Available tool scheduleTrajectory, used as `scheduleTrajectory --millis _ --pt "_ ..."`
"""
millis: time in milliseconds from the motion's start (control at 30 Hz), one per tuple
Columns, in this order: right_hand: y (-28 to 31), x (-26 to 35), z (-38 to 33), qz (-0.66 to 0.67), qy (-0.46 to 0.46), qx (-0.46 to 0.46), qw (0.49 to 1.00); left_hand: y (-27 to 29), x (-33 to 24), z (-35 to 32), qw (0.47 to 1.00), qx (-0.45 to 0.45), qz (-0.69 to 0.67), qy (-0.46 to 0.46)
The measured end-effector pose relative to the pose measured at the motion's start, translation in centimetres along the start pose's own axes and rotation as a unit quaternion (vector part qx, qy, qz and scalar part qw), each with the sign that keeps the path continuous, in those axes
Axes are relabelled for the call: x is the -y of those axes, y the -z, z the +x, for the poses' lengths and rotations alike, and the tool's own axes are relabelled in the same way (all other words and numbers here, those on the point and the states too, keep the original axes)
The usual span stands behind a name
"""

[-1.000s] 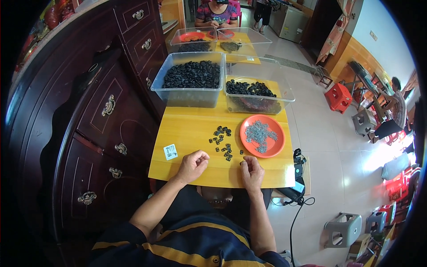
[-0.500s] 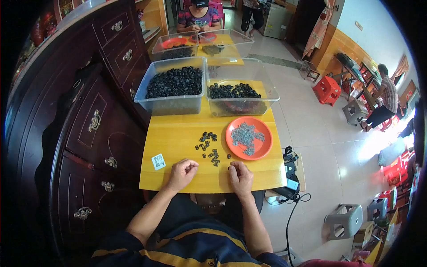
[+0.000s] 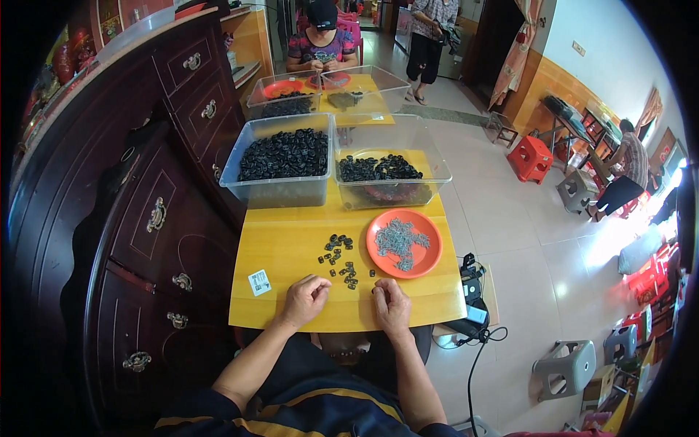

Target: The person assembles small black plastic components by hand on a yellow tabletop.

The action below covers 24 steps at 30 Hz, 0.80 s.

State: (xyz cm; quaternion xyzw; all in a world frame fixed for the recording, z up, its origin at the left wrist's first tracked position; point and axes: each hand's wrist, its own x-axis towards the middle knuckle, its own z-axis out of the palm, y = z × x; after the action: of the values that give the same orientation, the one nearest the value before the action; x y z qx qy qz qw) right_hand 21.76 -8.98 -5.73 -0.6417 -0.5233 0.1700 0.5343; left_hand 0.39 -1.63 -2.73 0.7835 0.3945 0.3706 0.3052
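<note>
Hands rest at the table (image 3: 291, 240) edge, my left hand (image 3: 306, 300) curled shut and my right hand (image 3: 392, 306) pinching, contents indiscernible, keeping the loose black parts (image 3: 338, 261) within reach just ahead.

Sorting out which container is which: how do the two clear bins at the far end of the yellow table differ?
The left bin is packed nearly to the rim with black pieces; the right bin holds only a shallow layer. An orange-red shape shows low in the right bin, none in the left. Both are clear plastic and stand side by side.

Head camera looks steeply down over the yellow table (image 3: 291, 247).
</note>
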Motion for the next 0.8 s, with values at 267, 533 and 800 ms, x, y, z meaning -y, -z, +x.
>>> scheduleTrajectory --millis 267,533,800 --pt "0.2 0.9 0.2 -0.022 0.025 0.006 0.999 -0.1 1.7 -0.1 0.998 -0.041 -0.05 0.007" --pt "0.5 0.9 0.0 -0.014 0.017 0.019 1.0 -0.4 1.7 0.0 0.999 -0.042 -0.023 -0.014" --pt "1.1 1.8 0.6 -0.016 0.033 0.047 0.998 -0.7 1.8 0.3 0.997 -0.051 -0.051 0.024"
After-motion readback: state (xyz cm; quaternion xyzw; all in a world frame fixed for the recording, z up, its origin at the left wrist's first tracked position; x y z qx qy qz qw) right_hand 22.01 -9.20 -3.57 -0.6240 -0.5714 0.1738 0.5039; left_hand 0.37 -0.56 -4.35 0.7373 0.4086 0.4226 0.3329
